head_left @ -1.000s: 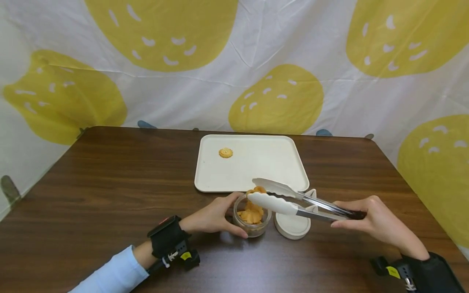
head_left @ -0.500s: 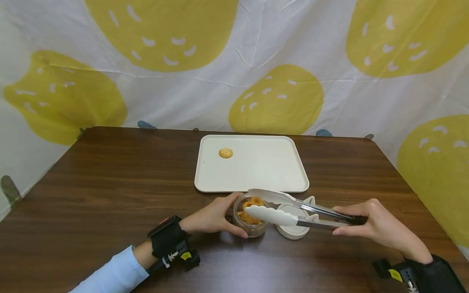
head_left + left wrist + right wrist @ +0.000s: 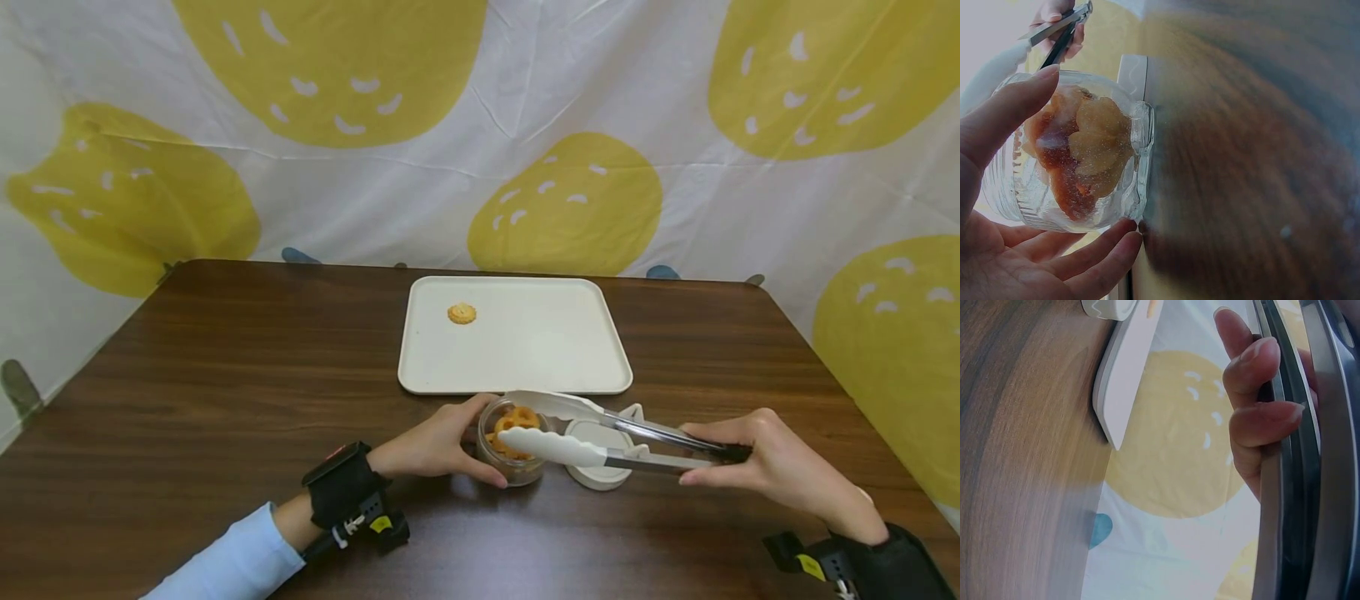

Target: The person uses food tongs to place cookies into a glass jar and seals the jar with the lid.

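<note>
In the head view, the left hand point(image 3: 444, 439) holds the jar point(image 3: 519, 475) at lower centre, thumb and fingers clasped round its side, probably to steady it while leaving its mouth uncovered. Cookies point(image 3: 517, 417) show inside. At lower right, the right hand point(image 3: 772, 458) grips the tongs point(image 3: 562, 447) near their dark end, a hold that seems to suit squeezing; their pale tips stand apart over the jar's mouth, and whether they touch a cookie I cannot tell. The lid point(image 3: 600, 480) lies just right of the jar, under the tongs, perhaps set there to stay close. At upper centre is the tray point(image 3: 525, 350), one round cookie point(image 3: 462, 313) near its upper left corner. Yellow tags point(image 3: 380, 523) mark the wrist gear; any print is too small to read. In the left wrist view, the jar fills the left half, thumb above and fingers below, its clear wall bearing no label. In the right wrist view, fingers curl round the tongs at right, with the arms parted; no brand is legible.
</note>
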A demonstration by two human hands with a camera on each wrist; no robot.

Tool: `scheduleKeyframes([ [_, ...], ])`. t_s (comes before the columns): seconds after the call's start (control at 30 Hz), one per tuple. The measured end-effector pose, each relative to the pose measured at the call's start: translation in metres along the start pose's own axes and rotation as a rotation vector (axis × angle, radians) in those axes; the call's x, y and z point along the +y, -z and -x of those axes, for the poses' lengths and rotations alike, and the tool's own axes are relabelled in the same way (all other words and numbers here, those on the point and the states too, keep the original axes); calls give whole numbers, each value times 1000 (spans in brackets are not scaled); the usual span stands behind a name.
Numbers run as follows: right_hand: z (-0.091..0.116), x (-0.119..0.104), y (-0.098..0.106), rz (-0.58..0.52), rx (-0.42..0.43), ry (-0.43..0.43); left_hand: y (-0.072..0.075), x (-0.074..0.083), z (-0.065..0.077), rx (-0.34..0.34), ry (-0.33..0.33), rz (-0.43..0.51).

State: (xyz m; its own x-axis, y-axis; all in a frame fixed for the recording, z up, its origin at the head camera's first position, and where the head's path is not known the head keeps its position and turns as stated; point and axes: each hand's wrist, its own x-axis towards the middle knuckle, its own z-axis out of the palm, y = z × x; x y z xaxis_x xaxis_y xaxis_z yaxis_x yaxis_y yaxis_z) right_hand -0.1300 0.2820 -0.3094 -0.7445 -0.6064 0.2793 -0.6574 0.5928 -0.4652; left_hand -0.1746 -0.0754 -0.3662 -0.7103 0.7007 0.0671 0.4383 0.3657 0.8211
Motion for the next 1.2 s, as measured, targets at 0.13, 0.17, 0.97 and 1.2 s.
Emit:
scheduleKeyframes([
  [0.13,-1,-1,0,16,-6,-13,0,1,0,5,-4,-6],
  [0.17,-1,-2,0,21,-7,-14,0,1,0,7,-2,-8],
  [0.97,-4,-2,-2,39,19,-16,0,1,0,6,-8,18],
  [1.2,-6,-1,-4,15,7,-17,-1,1,1,6,-19,22],
])
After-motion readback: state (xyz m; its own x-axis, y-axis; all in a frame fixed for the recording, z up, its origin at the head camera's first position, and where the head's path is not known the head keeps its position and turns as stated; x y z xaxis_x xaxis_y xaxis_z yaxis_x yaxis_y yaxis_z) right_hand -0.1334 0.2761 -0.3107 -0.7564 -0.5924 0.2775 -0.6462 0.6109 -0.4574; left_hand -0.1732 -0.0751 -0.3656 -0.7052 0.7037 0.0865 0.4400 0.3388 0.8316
